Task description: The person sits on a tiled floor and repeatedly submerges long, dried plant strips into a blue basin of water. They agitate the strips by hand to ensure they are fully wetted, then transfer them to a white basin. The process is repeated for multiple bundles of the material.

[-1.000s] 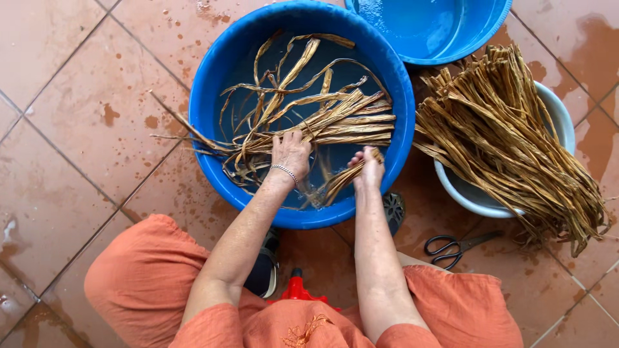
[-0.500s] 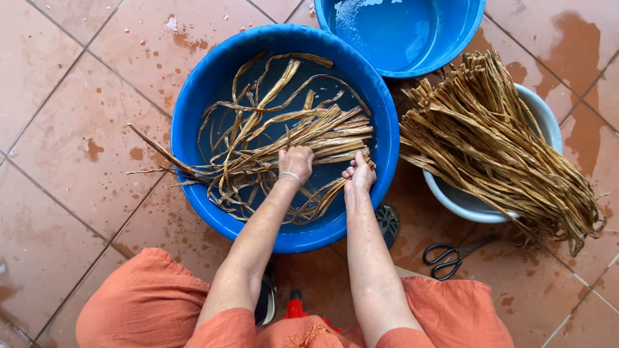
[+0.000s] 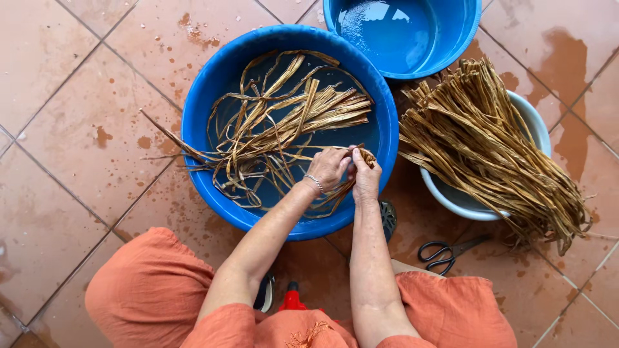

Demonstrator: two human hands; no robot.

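Over the near right part of a big blue basin (image 3: 200, 129), both hands meet above the water. Left hand (image 3: 330, 169), with a thin bracelet (image 3: 314, 183) at the wrist, has its fingers curled shut around a few wet brown strips (image 3: 284, 122), and right hand (image 3: 365, 179) sits just beside it, touching it, its fingers closed on the same small bunch of strips at the basin's right inner wall. Most of the strips lie spread across the basin, some in a flat bundle toward the far right, others looping loosely through the middle, and a few long ends hang out over the left rim onto the floor (image 3: 71, 116). Floor tiles are reddish and wet, with dark damp patches. A second, smaller blue basin (image 3: 464, 38) with water in it stands beyond, touching or nearly touching the big one. To the right, a pale bowl (image 3: 538, 125) carries a thick pile of dry strips (image 3: 490, 148), which spills over its near edge down to the tiles. Black-handled scissors (image 3: 445, 252) lie on the floor just below that bowl, near the person's right knee. Orange cloth (image 3: 148, 290) covers both knees at the bottom of the view.
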